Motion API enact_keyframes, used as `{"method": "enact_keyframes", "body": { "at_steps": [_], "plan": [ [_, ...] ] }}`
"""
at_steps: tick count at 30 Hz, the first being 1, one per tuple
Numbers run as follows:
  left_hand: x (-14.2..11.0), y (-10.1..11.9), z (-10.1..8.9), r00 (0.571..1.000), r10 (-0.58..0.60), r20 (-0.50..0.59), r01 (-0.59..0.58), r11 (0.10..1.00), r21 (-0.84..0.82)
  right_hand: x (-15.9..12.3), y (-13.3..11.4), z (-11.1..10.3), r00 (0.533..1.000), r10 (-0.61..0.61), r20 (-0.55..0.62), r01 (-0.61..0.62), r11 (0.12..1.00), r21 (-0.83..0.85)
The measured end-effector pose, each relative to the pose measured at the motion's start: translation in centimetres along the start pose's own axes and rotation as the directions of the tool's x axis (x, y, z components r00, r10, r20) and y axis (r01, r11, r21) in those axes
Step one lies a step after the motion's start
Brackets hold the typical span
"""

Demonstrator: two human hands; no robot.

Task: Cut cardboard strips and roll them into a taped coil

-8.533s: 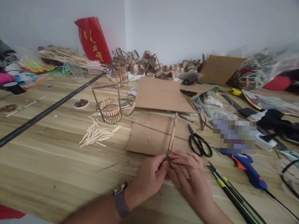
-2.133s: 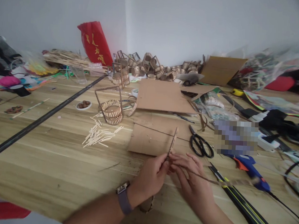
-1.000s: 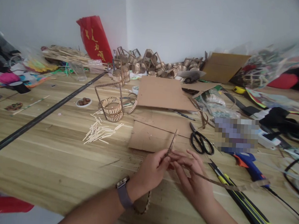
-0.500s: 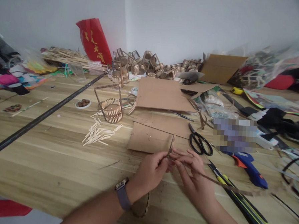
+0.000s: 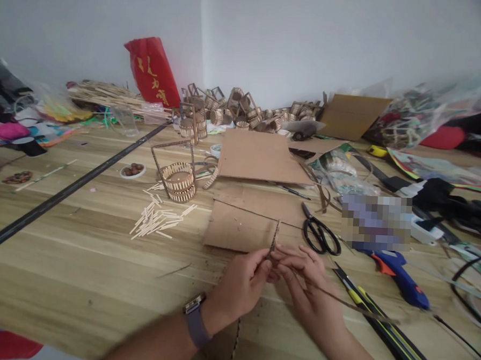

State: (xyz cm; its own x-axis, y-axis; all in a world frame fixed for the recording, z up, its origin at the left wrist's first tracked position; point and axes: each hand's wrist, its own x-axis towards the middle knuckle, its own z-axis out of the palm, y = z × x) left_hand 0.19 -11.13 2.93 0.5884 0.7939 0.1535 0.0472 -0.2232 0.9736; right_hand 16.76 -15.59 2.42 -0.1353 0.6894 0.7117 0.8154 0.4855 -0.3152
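My left hand (image 5: 241, 282), with a watch on its wrist, pinches a narrow corrugated cardboard strip (image 5: 275, 236). One end of it points up past the thumb, and a bent length with ridged edges hangs below that wrist. Close against it, my right hand (image 5: 309, 285) has its thumb and fingertips closed on a thin brown cardboard strip (image 5: 347, 299), which trails off to the right. Where the fingers meet, I cannot tell whether the two strips are joined. Just beyond the hands lies a flat cardboard piece (image 5: 238, 231).
Black scissors (image 5: 321, 235), a blue glue gun (image 5: 404, 277) and a yellow-black utility knife (image 5: 389, 330) lie to the right. On the left are a small handled basket (image 5: 178, 182), loose pale sticks (image 5: 155, 221) and a white dish (image 5: 133, 170). Many little baskets (image 5: 244, 113) are heaped behind.
The whole view has shifted slightly, so things sit a little lower. Both hands keep their grip close together, and the trailing strip's far end has swung slightly.
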Motion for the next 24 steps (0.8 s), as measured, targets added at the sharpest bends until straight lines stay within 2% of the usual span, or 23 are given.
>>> {"method": "enact_keyframes", "body": {
  "at_steps": [4,18,24],
  "plan": [
    [0.13,0.0,-0.05,0.999,-0.049,0.006,0.049,0.998,-0.037,-0.03,-0.22,0.0,0.996,0.064,-0.066,-0.065,0.998,-0.004],
    [0.16,0.12,-0.06,0.999,-0.036,-0.024,0.035,0.999,-0.023,0.03,0.27,0.0,0.998,-0.065,0.0,0.065,0.998,-0.016],
    [0.09,-0.13,-0.26,0.998,-0.058,0.002,0.058,0.998,-0.012,0.11,0.06,-0.19,0.999,0.004,-0.032,-0.004,1.0,0.003]
  ]
}}
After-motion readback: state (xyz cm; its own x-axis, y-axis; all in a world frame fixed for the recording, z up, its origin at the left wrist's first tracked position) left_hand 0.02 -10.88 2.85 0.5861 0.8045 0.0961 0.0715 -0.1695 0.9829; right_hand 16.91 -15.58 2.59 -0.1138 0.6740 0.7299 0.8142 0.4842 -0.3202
